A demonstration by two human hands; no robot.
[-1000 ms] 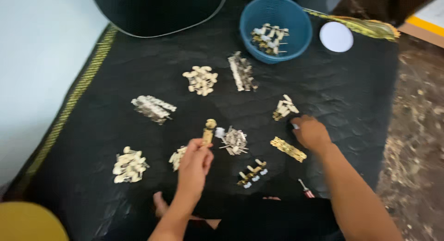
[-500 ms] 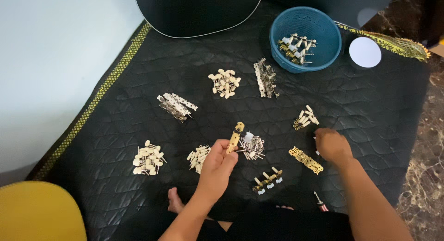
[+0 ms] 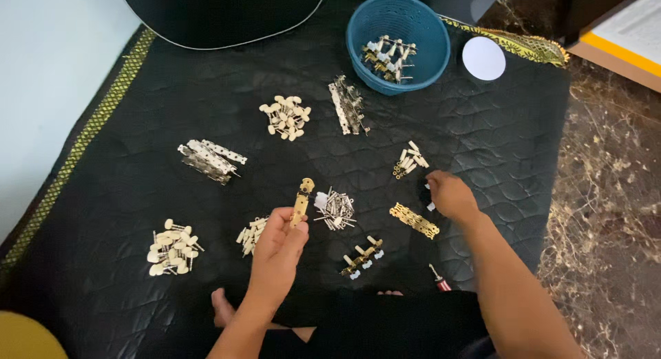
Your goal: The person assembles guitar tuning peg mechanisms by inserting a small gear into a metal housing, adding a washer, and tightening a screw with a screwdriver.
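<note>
My left hand holds a small gold metal plate upright by its lower end, above the black quilted mat. Just right of it lies a pile of small silver pins. My right hand rests knuckles up on the mat, fingers curled over a small white piece; what it grips is mostly hidden. A gold plate lies just below that hand, and a cluster of cream-knobbed pegs just above it. An assembled gold strip with white knobs lies between my arms.
A blue basket with assembled parts stands at the back, a white round lid beside it. Piles of cream knobs and silver strips dot the mat. A red-handled screwdriver lies near my right arm. Marble floor lies to the right.
The view has shifted, so everything sits lower and further right in frame. My left hand keeps the gold plate raised; my right hand stays curled on the mat beside the gold plate.
</note>
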